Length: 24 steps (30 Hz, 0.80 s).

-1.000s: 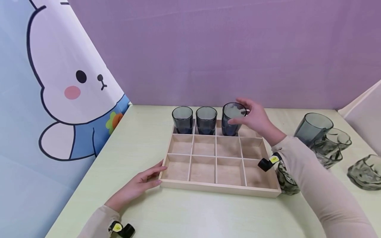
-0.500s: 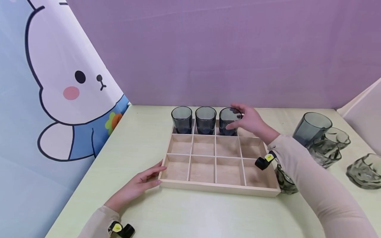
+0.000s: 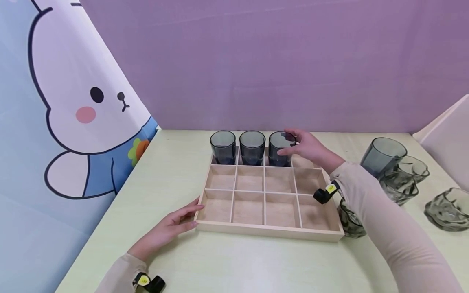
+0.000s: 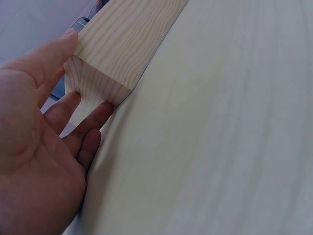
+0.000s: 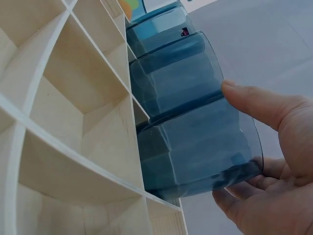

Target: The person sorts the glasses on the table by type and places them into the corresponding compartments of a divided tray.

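In the head view, a wooden compartment tray (image 3: 269, 232) lies on the table. Three smoky blue-grey drinking glasses stand in its back row: the left glass (image 3: 222, 149), the middle glass (image 3: 252, 149) and the third glass (image 3: 275, 146). My right hand (image 3: 312, 149) holds the third glass, thumb on the near side and fingers behind it. The right wrist view has this glass (image 5: 195, 147) down in its compartment, with thumb and fingertips around its upper part. My left hand (image 3: 169, 228) rests against the tray's front left corner. Its fingers touch the wooden side (image 4: 95, 88), loosely bent.
At the right stand a tall glass (image 3: 382, 156), wavy clear-grey glasses (image 3: 399, 191) beside it, and a low wavy glass (image 3: 448, 211) farther right. Another wavy glass (image 3: 351, 224) sits by the tray's right edge, partly behind my sleeve. A purple cloth (image 3: 278, 65) hangs behind the table.
My right hand has lowered the third glass into the back-row compartment and shifted slightly left. The left hand has stayed at the tray's corner.
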### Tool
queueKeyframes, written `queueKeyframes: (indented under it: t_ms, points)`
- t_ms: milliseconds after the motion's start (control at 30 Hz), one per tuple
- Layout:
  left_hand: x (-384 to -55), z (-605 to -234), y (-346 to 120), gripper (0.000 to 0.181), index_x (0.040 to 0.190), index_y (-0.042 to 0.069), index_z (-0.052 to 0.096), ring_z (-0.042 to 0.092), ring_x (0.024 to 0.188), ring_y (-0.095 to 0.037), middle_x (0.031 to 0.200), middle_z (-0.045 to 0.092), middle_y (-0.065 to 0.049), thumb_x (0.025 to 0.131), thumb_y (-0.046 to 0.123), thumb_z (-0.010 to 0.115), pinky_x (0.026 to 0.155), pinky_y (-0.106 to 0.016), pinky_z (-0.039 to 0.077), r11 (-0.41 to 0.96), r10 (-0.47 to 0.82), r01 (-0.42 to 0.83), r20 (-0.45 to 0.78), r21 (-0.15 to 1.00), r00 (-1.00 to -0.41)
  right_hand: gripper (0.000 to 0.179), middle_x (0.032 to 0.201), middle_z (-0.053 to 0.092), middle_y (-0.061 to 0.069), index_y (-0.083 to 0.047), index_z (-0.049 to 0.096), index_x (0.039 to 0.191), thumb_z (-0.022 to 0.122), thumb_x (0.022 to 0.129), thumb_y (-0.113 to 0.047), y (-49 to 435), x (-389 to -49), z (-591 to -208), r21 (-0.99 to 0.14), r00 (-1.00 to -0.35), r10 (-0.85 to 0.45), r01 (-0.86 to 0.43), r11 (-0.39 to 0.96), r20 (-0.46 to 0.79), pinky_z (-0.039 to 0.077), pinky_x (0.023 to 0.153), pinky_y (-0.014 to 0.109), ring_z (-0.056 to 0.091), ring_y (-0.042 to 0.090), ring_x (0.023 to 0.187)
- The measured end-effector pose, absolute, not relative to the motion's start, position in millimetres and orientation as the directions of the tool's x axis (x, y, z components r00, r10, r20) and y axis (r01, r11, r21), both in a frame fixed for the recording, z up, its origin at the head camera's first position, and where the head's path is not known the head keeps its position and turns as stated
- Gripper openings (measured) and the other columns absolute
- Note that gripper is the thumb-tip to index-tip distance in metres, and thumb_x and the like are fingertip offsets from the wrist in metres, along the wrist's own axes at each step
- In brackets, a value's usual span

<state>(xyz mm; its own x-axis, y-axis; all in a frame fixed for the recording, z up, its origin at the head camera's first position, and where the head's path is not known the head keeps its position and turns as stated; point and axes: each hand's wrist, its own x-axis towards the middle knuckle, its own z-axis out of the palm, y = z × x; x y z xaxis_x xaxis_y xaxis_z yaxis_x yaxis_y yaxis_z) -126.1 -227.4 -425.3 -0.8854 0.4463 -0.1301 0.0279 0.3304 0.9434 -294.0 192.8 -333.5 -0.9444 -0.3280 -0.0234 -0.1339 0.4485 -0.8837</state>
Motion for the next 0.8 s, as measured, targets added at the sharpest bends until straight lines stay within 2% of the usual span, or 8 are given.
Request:
queueKeyframes:
  t_ms: [167,267,400,800]
  points:
    - [-126.4,-425.0,-227.6,0.051,0.146,0.010,0.050,0.015,0.149,-0.035,0.165,0.016,-0.010,0.099,0.021,0.063,0.114,-0.042,0.021,0.330,0.449,0.029,-0.129,0.944,-0.884,0.090,0.154,0.035,0.026,0.003,0.024,0.155,0.079,0.086,-0.013,195.3,-294.0,-331.9,-0.871,-0.937,-0.348,-0.148,0.469,-0.028,0.028,0.115,0.050,0.030,0.038,0.144]
    - [-126.6,-425.7,-227.9,0.051,0.146,0.009,0.050,0.015,0.149,-0.035,0.165,0.016,-0.010,0.099,0.021,0.063,0.113,-0.028,0.024,0.324,0.452,0.033,-0.124,0.945,-0.883,0.089,0.154,0.034,0.026,0.002,0.022,0.156,0.078,0.087,-0.013,199.6,-292.4,-330.1,-0.870,-0.929,-0.369,-0.152,0.470,-0.037,0.028,0.115,0.051,0.028,0.039,0.144]
    - [-127.2,-427.3,-228.0,0.050,0.146,0.008,0.050,0.014,0.149,-0.036,0.165,0.015,-0.011,0.099,0.019,0.064,0.104,-0.011,0.026,0.311,0.459,0.040,-0.113,0.950,-0.881,0.087,0.155,0.033,0.025,0.001,0.021,0.156,0.075,0.089,-0.013,209.7,-288.8,-325.6,-0.878,-0.921,-0.387,-0.147,0.455,-0.046,0.029,0.114,0.052,0.029,0.040,0.144]
    - [-126.3,-427.8,-229.0,0.050,0.146,0.009,0.050,0.015,0.149,-0.036,0.165,0.016,-0.011,0.099,0.020,0.064,0.103,-0.010,0.026,0.312,0.456,0.040,-0.113,0.949,-0.883,0.083,0.152,0.037,0.025,-0.003,0.021,0.158,0.071,0.092,-0.008,242.9,-274.4,-311.0,-0.896,-0.935,-0.354,-0.158,0.414,0.002,0.029,0.114,0.052,0.035,0.037,0.141]
